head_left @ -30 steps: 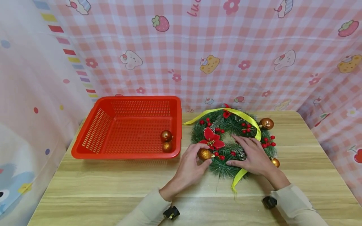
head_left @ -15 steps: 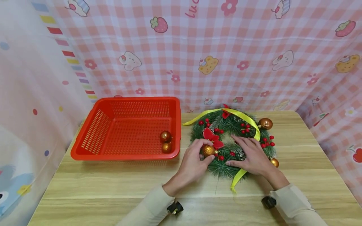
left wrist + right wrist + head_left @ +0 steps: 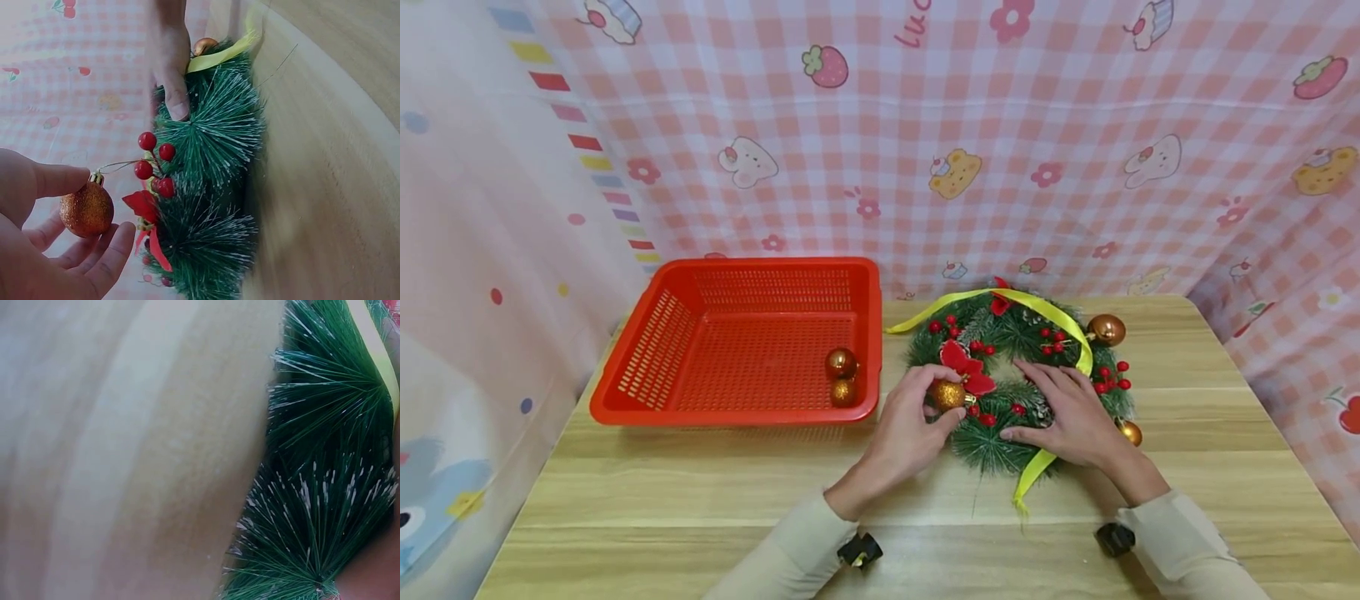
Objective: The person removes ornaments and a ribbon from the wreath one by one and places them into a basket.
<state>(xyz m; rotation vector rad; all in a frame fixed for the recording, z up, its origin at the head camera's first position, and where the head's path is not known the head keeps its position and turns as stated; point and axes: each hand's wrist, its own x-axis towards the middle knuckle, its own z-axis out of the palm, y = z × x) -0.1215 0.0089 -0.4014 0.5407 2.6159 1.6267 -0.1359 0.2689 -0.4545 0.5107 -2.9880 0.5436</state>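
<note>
My left hand (image 3: 906,425) pinches a glittery gold Christmas bauble (image 3: 949,395) between thumb and fingers, over the wreath's near left side. In the left wrist view, a thin loop runs from the cap of the bauble (image 3: 87,209) to the red berries (image 3: 155,164). The green wreath (image 3: 988,446) lies flat on the table, bearing a red poinsettia (image 3: 964,365) and berry sprigs. On its near right part rests my right hand (image 3: 1071,414), thumb and fingers spread and fairly straight. Mostly wreath needles (image 3: 331,394) fill the right wrist view.
A red plastic basket (image 3: 733,415) stands left of the wreath, with two gold baubles (image 3: 841,362) inside. A yellow ribbon (image 3: 1052,308) lies across the wreath. A copper bauble (image 3: 1107,330) and a smaller gold bauble (image 3: 1130,432) sit at its right edge.
My left hand has shifted the bauble slightly up and right over the wreath, then a touch back to the left. My right hand has stayed in place.
</note>
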